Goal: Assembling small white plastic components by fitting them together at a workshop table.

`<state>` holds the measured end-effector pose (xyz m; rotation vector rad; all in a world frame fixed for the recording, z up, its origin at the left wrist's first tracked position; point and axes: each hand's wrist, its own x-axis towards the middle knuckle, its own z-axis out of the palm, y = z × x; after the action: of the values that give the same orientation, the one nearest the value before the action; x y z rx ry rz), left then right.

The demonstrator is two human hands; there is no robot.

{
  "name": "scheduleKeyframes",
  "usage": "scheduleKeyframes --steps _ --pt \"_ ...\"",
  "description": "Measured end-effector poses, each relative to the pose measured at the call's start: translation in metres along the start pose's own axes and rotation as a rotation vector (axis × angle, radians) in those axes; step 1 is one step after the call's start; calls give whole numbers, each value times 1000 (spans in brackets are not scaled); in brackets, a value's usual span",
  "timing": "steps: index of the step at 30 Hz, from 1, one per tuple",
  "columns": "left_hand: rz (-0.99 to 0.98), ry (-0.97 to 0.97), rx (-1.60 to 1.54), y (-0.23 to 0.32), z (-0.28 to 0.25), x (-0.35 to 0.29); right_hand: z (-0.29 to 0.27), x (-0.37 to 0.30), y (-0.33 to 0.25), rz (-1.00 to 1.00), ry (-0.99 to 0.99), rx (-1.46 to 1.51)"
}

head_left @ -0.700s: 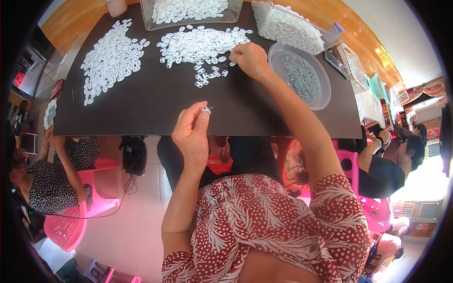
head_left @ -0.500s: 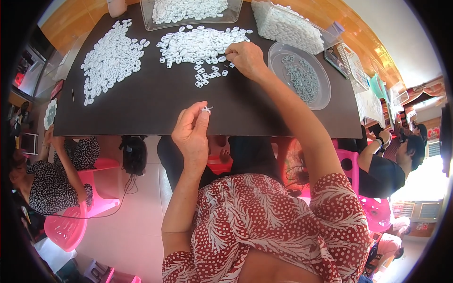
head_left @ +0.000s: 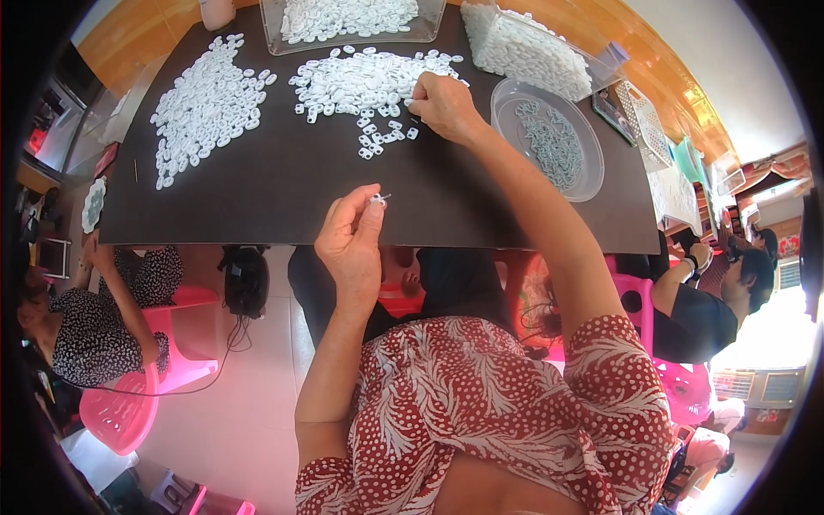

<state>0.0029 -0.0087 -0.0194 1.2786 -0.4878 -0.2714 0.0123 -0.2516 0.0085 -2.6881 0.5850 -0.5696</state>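
My left hand is raised near the table's front edge, thumb and fingers pinching a small white plastic piece. A thin metal screw or pin sticks out of that piece to the right. Farther off, my right hand is at the right end of the middle pile of small white oval pieces. Its fingers are pressed together, and whatever they hold is hidden. Several loose white pieces lie just left of it and in front of the pile.
Another white pile spreads across the left of the dark table. Clear tubs of white pieces stand behind. At the right, a round translucent dish holds many small metal screws. People sit on both sides.
Both hands have kept nearly the same places. My right hand's fingers have shifted slightly at the pile's edge. The whole view has moved a little.
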Motion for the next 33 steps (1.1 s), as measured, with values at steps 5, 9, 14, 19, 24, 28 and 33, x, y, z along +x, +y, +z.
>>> scheduleKeyframes --steps 5,9,14,19,24,28,33 --pt "-37 20 -48 1 -4 0 -23 -30 -34 -53 12 239" --pt "-163 37 -240 13 -3 5 -31 -60 -46 -54 -167 500" --pt "-219 48 -267 20 -1 10 -37 -82 -62 26 -297 797" --pt "-234 18 -333 20 3 7 -31 -92 -69 29 -361 983" --pt "-268 27 -437 16 1 5 -24 -102 -71 98 -343 999" --pt "-274 92 -438 19 3 4 -31 -104 -72 131 -333 1023" --pt "-255 144 -365 22 8 3 -27 -105 -70 142 -320 1058"
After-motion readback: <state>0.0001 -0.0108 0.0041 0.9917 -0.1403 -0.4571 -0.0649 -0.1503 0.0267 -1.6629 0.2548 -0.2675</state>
